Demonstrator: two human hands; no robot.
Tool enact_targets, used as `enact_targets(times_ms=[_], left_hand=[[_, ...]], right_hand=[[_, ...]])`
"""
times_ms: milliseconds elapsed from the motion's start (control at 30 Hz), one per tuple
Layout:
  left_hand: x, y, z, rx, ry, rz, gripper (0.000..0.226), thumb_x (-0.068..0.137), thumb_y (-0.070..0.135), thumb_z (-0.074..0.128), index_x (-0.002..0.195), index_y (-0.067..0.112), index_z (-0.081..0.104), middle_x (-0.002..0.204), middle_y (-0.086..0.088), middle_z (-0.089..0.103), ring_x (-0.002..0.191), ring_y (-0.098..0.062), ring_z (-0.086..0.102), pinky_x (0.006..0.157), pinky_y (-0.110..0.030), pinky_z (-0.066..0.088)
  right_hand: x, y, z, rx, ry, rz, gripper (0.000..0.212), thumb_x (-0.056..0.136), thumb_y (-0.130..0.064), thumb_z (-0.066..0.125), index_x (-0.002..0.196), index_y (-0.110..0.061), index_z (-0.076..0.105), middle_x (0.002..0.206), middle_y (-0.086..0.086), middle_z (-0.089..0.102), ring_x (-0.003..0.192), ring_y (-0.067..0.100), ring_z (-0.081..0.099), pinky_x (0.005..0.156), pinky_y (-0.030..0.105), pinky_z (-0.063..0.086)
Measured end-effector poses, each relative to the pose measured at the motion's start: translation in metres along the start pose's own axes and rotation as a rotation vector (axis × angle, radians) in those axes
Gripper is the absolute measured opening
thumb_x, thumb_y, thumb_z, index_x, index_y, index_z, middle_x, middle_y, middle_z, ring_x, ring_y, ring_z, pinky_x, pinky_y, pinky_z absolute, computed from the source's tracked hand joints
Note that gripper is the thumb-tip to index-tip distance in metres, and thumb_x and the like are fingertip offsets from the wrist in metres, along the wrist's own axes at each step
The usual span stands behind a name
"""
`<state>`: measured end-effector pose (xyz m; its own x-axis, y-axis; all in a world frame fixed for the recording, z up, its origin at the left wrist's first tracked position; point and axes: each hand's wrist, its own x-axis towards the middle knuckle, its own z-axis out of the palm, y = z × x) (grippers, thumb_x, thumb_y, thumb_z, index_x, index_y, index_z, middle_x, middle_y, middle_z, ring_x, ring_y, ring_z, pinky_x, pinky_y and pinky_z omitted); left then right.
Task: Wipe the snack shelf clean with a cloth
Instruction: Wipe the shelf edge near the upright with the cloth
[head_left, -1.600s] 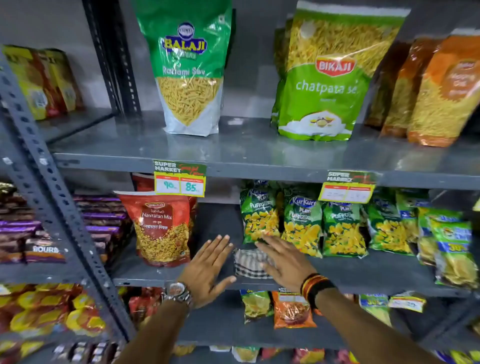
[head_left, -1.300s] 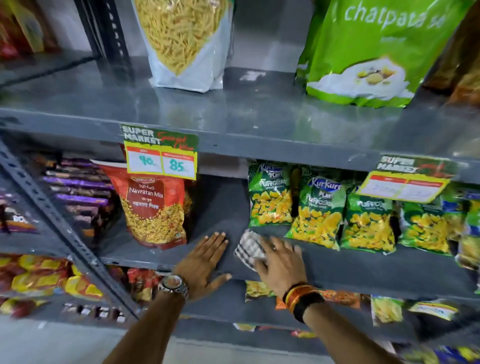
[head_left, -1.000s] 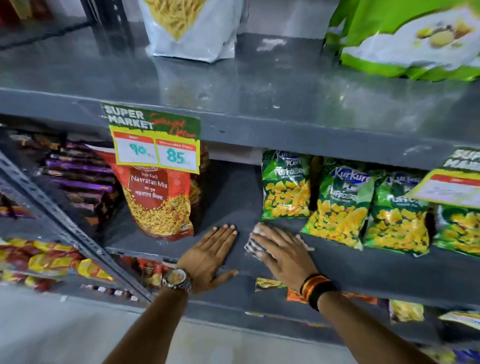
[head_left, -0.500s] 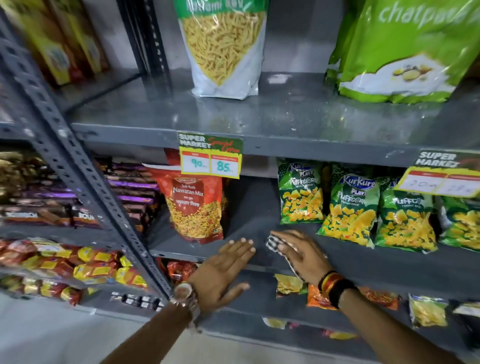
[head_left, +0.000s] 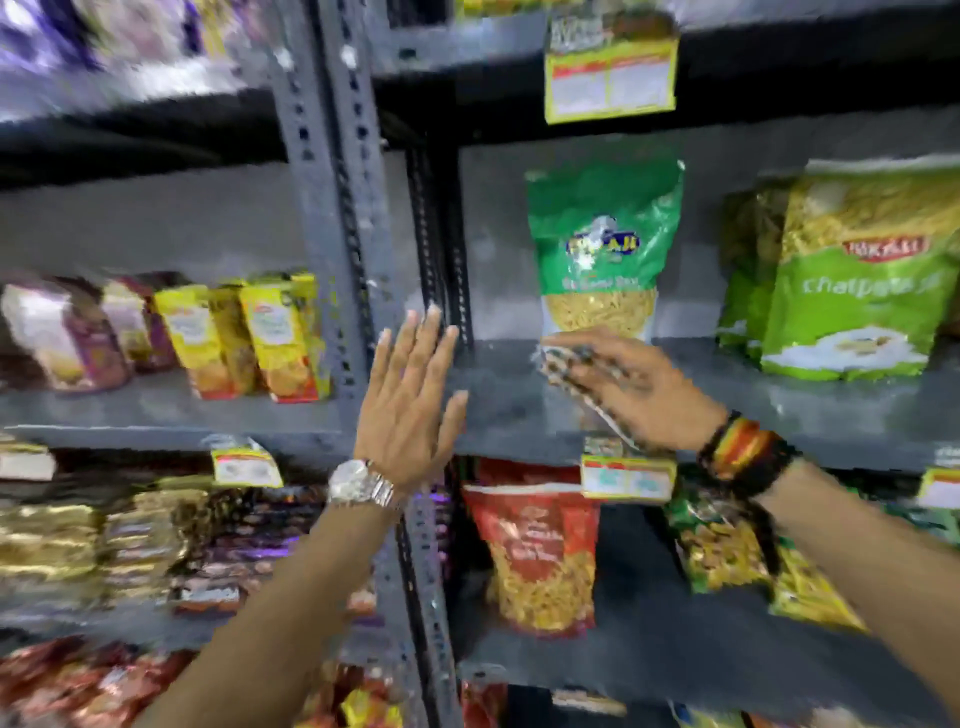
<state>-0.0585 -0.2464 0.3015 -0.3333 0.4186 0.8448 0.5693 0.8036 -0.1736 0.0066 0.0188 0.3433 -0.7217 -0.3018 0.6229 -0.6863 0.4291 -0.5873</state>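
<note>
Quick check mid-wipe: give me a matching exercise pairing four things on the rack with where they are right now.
1. checked cloth
2. silver wristwatch
3. red snack bag
4. green Balaji sev bag

a. shelf below the one being wiped
b. standing just behind the cloth
c. under the right hand
d. left wrist

Pairs: 1-c, 2-d, 3-a, 4-b

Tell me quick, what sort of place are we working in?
Most likely a small grocery shop: grey slotted metal shelving, rows of packaged snack bags, and yellow price tags clipped to shelf edges.
</note>
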Motion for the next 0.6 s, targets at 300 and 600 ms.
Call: enact_targets(times_ms=[300, 600], left_hand=[[0.062, -0.063, -0.003, 0.215, 0.041, 0.075, 0.072, 0.102, 0.037, 0.043, 0.158, 0.004, 0.013, 0.167, -0.017, 0.007, 0.155, -0.031, 0.003, 0.124, -0.053, 0.012], [0.06, -0.074, 0.011, 0.224, 0.14, 0.105, 0.075, 0.097, 0.034, 0.046, 0.157, 0.001, 0.015, 0.166, -0.019, 0.006, 0.155, -0.032, 0.005, 0.125, -0.052, 0.01]], right_hand=[[0.162, 0.032, 0.052, -0.296, -0.05, 0.124, 0.029, 0.097, -0.015, 0.056, 0.124, -0.022, 0.064, 0.123, 0.003, 0.065, 0.11, 0.011, 0.057, 0.102, 0.028, 0.043], [0.239, 0.118, 0.09, -0.518, -0.085, 0.272, 0.032, 0.095, -0.016, 0.053, 0.119, -0.032, 0.067, 0.129, -0.005, 0.065, 0.115, 0.019, 0.06, 0.096, 0.026, 0.044]])
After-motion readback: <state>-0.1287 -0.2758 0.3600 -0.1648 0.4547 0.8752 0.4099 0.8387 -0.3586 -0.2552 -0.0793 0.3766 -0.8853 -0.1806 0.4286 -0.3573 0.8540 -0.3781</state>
